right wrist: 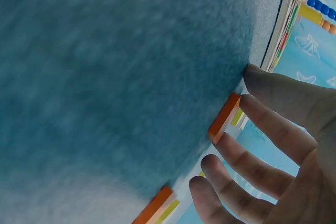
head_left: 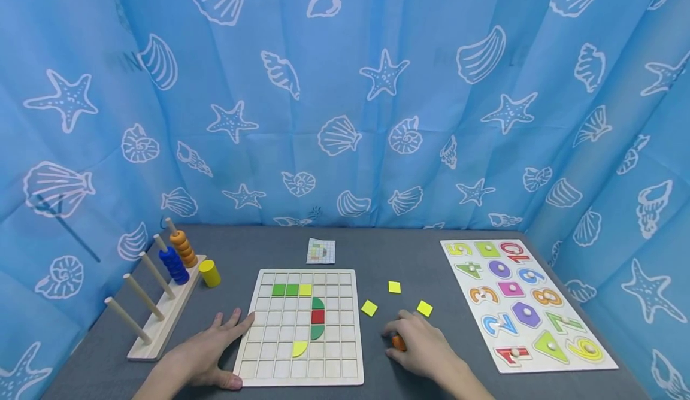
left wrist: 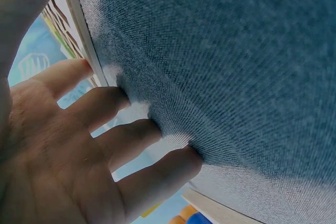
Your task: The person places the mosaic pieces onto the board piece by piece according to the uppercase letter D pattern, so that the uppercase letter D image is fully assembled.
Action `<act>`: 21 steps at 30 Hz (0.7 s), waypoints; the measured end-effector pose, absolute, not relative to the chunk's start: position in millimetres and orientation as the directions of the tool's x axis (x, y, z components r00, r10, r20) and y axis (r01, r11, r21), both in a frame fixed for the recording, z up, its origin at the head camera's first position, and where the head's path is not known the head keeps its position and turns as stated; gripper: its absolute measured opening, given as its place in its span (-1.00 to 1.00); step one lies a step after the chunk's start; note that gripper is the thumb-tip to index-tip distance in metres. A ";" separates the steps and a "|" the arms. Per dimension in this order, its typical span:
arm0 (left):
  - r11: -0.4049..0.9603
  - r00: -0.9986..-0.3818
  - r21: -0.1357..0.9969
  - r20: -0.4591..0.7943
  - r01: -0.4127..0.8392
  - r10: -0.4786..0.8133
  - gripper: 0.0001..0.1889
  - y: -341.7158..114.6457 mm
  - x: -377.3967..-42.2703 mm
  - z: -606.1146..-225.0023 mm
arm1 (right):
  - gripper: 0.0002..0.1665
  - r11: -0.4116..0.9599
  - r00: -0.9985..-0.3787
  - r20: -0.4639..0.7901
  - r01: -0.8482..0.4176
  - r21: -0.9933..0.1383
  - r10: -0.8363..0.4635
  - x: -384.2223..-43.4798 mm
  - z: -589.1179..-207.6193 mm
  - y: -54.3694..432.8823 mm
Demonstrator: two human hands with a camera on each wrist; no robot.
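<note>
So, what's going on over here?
A person is working with coloured pieces and a grid board. Their left hand rests at the board's left edge; the right hand has its fingers at an orange piece on the table. Green pieces, a red piece and yellow pieces sit on the grid. Three loose yellow tiles lie right of it, and a small printed card lies beyond it.

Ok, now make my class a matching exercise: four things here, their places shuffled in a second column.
Things
1. red tile
2. yellow cylinder
3. number puzzle
4. left hand

Places
A. right of three loose yellow tiles
B. at the left edge of the grid board
C. between two green pieces
D. beside the peg stand

Pairs: 1-C; 2-D; 3-A; 4-B
</note>
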State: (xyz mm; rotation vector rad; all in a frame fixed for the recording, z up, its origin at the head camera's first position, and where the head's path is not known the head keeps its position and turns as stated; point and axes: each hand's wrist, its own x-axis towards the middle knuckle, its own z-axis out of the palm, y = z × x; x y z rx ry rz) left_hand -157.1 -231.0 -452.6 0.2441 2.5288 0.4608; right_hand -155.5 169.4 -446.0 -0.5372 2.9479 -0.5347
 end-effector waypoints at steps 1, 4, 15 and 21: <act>0.926 -0.831 0.370 -0.491 0.075 0.263 0.23 -230.8 -157.2 -452.6 | -0.71 0.878 -0.935 -0.035 -0.319 -0.355 -0.354 -155.4 -446.1 171.1; 0.930 -0.830 0.360 -0.497 0.069 0.254 0.23 -230.8 -157.2 -453.4 | -0.71 0.879 -0.934 -0.045 -0.315 -0.357 -0.353 -155.9 -446.2 176.0; 0.932 -0.830 0.359 -0.502 0.058 0.245 0.22 -229.5 -157.8 -453.5 | -0.69 0.867 -0.921 -0.059 -0.338 -0.367 -0.384 -155.4 -445.6 181.7; 0.929 -0.833 0.365 -0.494 0.061 0.249 0.23 -229.6 -156.7 -452.8 | -0.72 0.870 -0.928 -0.068 -0.315 -0.380 -0.365 -155.1 -445.6 178.0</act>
